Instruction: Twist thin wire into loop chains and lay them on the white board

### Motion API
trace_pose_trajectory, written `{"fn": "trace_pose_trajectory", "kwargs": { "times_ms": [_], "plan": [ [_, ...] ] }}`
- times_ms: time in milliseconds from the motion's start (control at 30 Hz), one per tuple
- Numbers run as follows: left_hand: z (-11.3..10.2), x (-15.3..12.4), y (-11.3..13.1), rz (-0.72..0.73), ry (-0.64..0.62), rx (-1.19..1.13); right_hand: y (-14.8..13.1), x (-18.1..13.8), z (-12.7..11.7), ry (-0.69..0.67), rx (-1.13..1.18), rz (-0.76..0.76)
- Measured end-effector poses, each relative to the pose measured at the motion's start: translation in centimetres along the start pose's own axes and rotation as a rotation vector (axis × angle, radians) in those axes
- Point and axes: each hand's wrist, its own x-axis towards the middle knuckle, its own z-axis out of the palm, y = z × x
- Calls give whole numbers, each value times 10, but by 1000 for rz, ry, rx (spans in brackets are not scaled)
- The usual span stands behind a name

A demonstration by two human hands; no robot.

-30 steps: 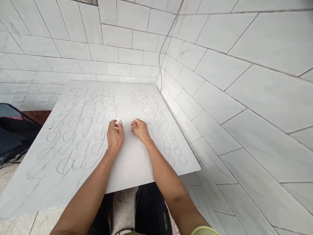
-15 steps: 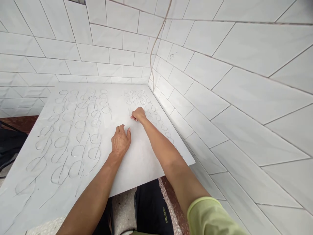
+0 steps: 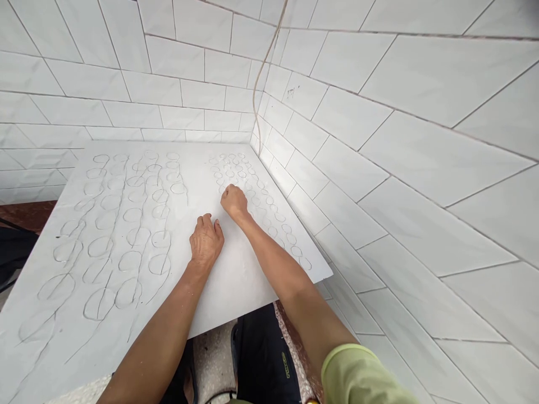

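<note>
Over on the left, the large rings [image 3: 129, 261] lie in long rows running from near to far across the white board [image 3: 240, 286], thin pale outlines that barely stand out from it. Your left hand [image 3: 206, 241] rests palm-down on a bare strip of board just right of those rows, fingers loosely spread and holding nothing. That is a good brace, so press lightly and let it steady the board.

Just beyond it, your right hand [image 3: 233, 202] is curled, knuckles up, with the fingertips tucked down at the left edge of the small rings [image 3: 273, 216]. I cannot tell whether a ring is pinched under there, because the fingers hide it. Work with the fingertips only and keep the wrist lifted, so your forearm does not sweep the near rings lying beside it.

Those small rings run in tight columns along the board's right side, from the far corner to the near edge, close to the tiled wall [image 3: 379, 140]. They are thin, light loops, probably easy to nudge out of line.
</note>
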Motion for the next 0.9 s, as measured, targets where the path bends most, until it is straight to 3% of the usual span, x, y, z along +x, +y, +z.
{"fn": "trace_pose_trajectory", "kwargs": {
  "times_ms": [133,233,367,500,667,800,900],
  "plan": [
    [0,1,0,-19,-3,16,-1,-46,12,70,-25,-212],
    [-1,2,1,-44,-13,19,-1,-60,19,52,-31,-320],
    [-1,3,2,-59,-7,34,2,-57,26,12,-42,-406],
    [-1,4,1,-74,2,16,8,-57,30,-26,-3,-356],
    [-1,3,2,-115,32,-44,11,-59,27,35,80,-351],
    [0,2,2,-126,-35,21,-9,-39,21,-61,81,-421],
    [0,1,2,-96,-64,76,-36,-11,26,-209,10,-363]
  ]
}}
